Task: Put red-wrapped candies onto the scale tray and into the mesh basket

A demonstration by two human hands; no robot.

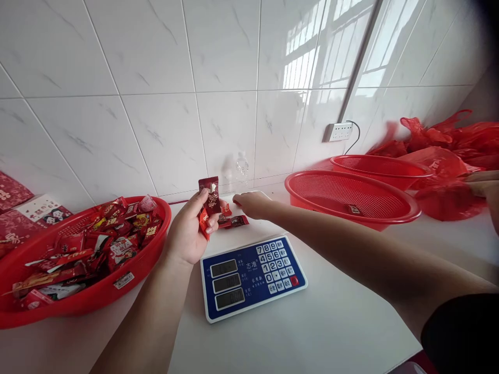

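Observation:
My left hand [191, 226] is closed round wrapped sweets. A dark red packet [210, 196] stands upright between its thumb and fingers, and a brighter red sweet [204, 224] shows lower in the grip. My right hand [252, 203] reaches in from the right, just behind several loose wrapped sweets [238, 221]. Its fingers are curled together, with a bit of red at the tips too small to name. Those sweets lie behind the blue panel of an electronic scale [253, 278], partly hidden by my hands.
At left stands a red basket [166, 228] full of wrapped sweets, with patterned boxes [35, 218] behind. Two red baskets [292, 189] [423, 169] stand at right. Red plastic bags [440, 156] lie beyond, near another person's hand [485, 182]. A clear bottle [241, 169] stands by the wall.

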